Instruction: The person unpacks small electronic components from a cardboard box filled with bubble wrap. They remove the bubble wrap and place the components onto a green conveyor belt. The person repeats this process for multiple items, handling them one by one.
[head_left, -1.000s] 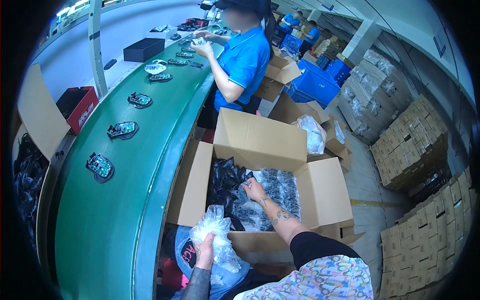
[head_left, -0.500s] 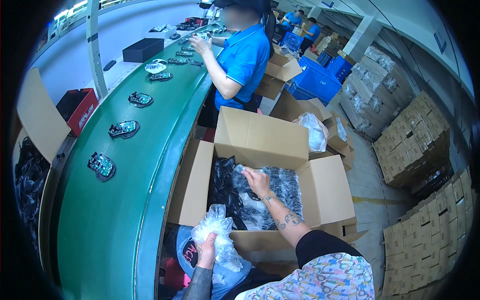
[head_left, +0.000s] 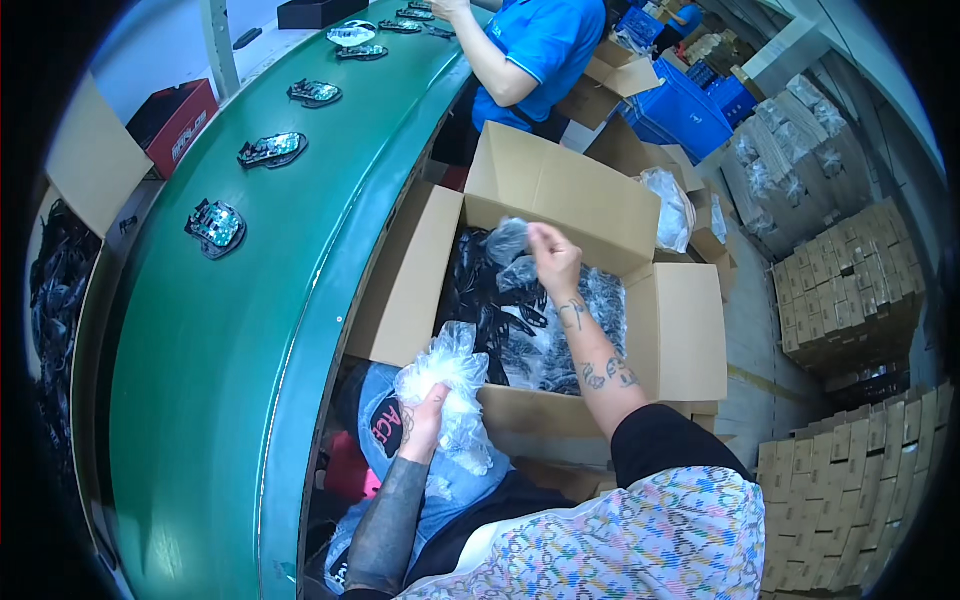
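Observation:
My left hand [head_left: 428,418] is closed round a thick bunch of clear plastic bags [head_left: 450,372] above my lap, beside the carton's near edge. Over the open carton [head_left: 570,185], my right hand [head_left: 556,262] pinches a clear plastic bag [head_left: 508,240] that bulges at its hanging end. Whatever is inside that bag is too hazy to make out. Loose black plastic parts [head_left: 478,300] fill the carton's left side. Several items in clear bags [head_left: 605,315] lie across its right side, partly hidden under my right forearm.
To the left runs a green conveyor belt [head_left: 200,390] carrying several black housings with circuit boards [head_left: 215,228]. A co-worker in a blue shirt [head_left: 550,45] stands beyond the carton. Another carton of black parts [head_left: 60,290] stands far left; stacked cartons [head_left: 850,285] rise at right.
My right hand has raised the plastic bag from among the contents of the carton. My left hand keeps its hold on the bunch. The view has tilted down, shifting the scene upward.

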